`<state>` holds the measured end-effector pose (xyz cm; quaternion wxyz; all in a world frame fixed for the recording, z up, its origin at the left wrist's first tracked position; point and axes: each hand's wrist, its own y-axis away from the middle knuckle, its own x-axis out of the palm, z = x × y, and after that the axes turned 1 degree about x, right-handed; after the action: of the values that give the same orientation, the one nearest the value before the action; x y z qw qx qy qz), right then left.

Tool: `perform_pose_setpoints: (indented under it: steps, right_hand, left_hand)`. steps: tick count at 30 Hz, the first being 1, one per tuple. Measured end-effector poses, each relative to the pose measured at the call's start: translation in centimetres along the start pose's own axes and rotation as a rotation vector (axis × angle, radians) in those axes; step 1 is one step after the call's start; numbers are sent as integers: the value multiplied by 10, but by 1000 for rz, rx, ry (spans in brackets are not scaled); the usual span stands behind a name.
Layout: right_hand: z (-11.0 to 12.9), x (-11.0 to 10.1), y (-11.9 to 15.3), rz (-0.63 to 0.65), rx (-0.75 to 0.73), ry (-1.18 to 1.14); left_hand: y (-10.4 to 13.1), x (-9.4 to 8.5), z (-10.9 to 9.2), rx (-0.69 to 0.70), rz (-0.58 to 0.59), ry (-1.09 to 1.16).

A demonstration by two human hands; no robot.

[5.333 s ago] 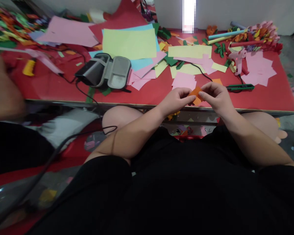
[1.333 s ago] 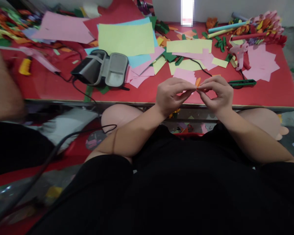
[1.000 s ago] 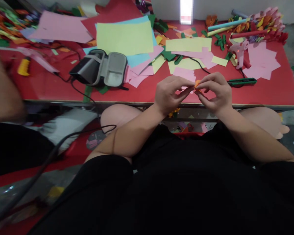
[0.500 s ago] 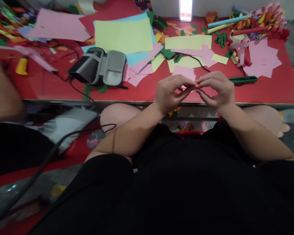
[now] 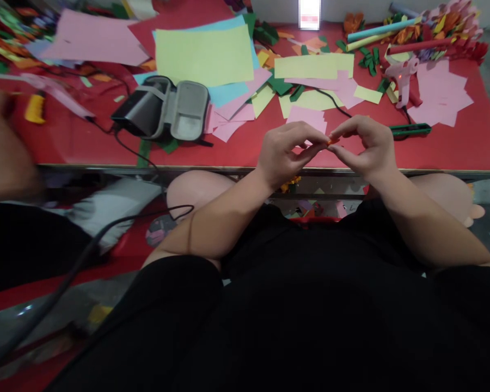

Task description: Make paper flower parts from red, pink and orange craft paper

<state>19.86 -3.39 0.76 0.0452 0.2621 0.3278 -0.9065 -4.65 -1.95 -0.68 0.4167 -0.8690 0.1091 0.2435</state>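
My left hand (image 5: 288,151) and my right hand (image 5: 365,146) meet fingertip to fingertip above the front edge of the red table (image 5: 228,155). Pinched between them is a small orange piece (image 5: 330,142), mostly covered by the fingers; it looks like paper. Just behind the hands lie pink paper pieces (image 5: 306,117). A green utility knife (image 5: 411,130) rests right of my right hand. Beyond it stands a pink hot glue gun (image 5: 403,81) with a small red light lit.
An opened grey case (image 5: 190,111), stacked coloured sheets (image 5: 204,54) and a second pink glue gun (image 5: 61,97) with a yellow-handled tool (image 5: 35,108) occupy the left. Paper flowers (image 5: 449,27) lie at the back right. A co-worker's arm (image 5: 6,147) reaches in at the left.
My right hand has shifted slightly right and its fingers have changed their hold on the orange piece. My left hand stays nearly still. The co-worker's arm at the left has moved a little.
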Motion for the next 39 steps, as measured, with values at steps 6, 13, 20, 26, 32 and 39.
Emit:
perform_pose_setpoints:
  steps: [6,13,20,26,32,39]
  right_hand:
    - [0,1,-3,8,-40,-108]
    - [-2,9,1,-18,28,-248]
    - [-1,8,0,-56,-40,-116]
    - [1,1,-4,-53,-87,-39]
    - [5,-1,-5,-44,-75,-76]
    - [9,-1,-3,-8,135,-78]
  left_hand:
    - [0,-1,-2,-8,8,25]
    - [-2,-1,-3,-7,13,64]
    - [-3,-2,-7,-29,-9,15]
    - [-3,-2,-5,39,-60,-11]
    - [-2,0,-2,36,-73,7]
    - [-3,1,-8,-68,-44,26]
